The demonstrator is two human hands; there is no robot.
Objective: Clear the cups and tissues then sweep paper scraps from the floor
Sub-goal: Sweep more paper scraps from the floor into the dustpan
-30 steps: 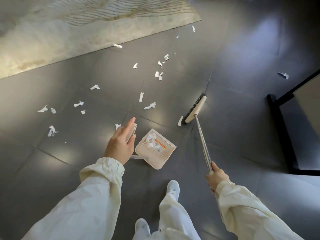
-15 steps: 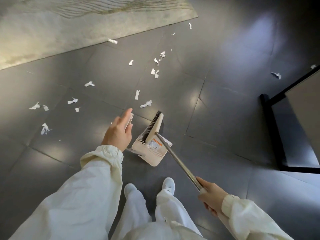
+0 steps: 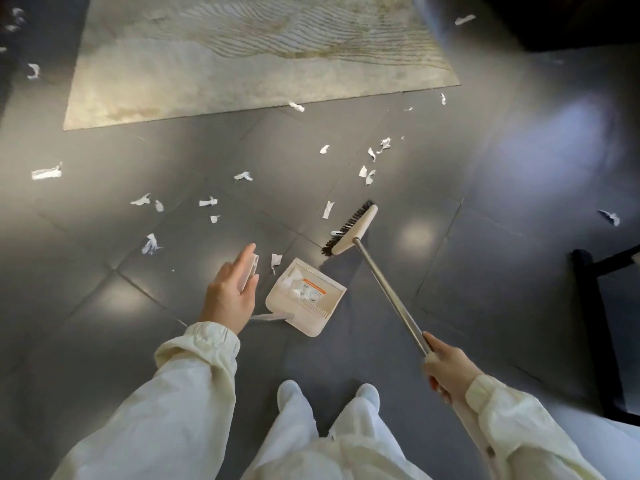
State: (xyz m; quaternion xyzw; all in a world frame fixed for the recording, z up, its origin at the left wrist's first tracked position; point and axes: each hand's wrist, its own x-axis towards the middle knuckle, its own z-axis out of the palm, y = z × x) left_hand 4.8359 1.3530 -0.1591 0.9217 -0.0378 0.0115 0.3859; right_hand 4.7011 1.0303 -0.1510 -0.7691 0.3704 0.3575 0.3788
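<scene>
White paper scraps [image 3: 207, 201] litter the dark tile floor [image 3: 485, 271], mostly 9 to 1 o'clock of the dustpan [image 3: 330, 301]; a few already lie in it. Sweeping step, partway. Right hand [image 3: 446, 370] wraps the broom [image 3: 350, 229] handle, bristles touching one scrap. Left hand [image 3: 228, 294] pinches the dustpan's upright handle. Next: drag that scrap into the pan.

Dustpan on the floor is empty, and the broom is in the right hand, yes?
Not empty: the head view shows white paper scraps lying in the dustpan. The broom is indeed in the right hand.
</scene>
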